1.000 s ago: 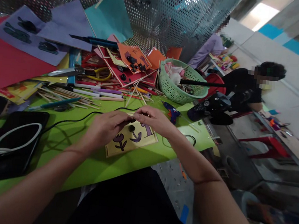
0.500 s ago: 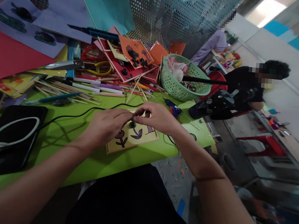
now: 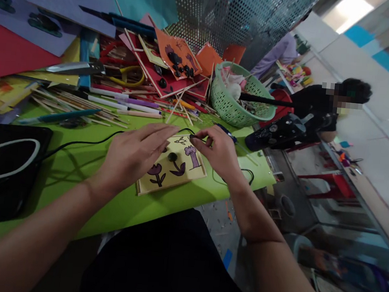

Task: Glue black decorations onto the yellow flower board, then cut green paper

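A yellow card with purple flowers and a tree drawn on it lies on the green table before me. One dark, round pebble sits on the middle flower. My left hand rests over the card's left side, its fingers stretched out and holding nothing visible. Above the card's upper right part, my right hand pinches a small dark pebble between thumb and forefinger. Part of the card's upper left is hidden under the left hand.
Behind are skewer sticks, pens, scissors and decorated cards. A green basket and a dark bottle stand at right, near a glue gun. A black cable crosses the table. Another person sits farther right.
My hands were together over the card's top and have drawn apart. The right went rightward with the pebble; the left opened out flatter. More of the drawing shows now.
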A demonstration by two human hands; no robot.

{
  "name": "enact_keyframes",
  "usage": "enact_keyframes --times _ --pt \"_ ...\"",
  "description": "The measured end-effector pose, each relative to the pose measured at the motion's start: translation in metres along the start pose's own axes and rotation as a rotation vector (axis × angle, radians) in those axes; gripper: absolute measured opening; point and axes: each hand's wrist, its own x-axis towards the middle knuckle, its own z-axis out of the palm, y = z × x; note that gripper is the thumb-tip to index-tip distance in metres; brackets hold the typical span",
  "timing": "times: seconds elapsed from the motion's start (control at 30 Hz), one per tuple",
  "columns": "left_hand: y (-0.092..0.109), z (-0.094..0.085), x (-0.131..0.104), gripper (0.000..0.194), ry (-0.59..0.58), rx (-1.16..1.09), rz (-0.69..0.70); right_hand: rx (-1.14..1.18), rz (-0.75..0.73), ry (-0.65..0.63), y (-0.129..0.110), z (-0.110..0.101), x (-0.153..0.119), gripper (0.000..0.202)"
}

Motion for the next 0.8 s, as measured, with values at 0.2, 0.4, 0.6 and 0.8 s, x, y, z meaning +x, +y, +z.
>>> enact_keyframes --times 0.2,0.4,0.6,0.8 --pt "0.004 -0.006 -0.001 0.04 0.02 -0.111 -0.034 -0.261 0.046 0.182 0.028 0.03 -0.028 0.031" --pt "0.004 -0.006 -0.001 0.04 0.052 -0.05 0.034 -0.339 0.023 0.207 0.031 0.047 -0.038 0.033" --pt "0.004 -0.009 -0.002 0.039 0.073 0.055 0.114 -0.41 0.033 0.206 0.03 0.055 -0.034 0.034" --pt "0.007 -0.012 -0.001 0.038 0.068 0.125 0.198 -0.445 0.059 0.237 0.032 0.059 -0.034 0.035"
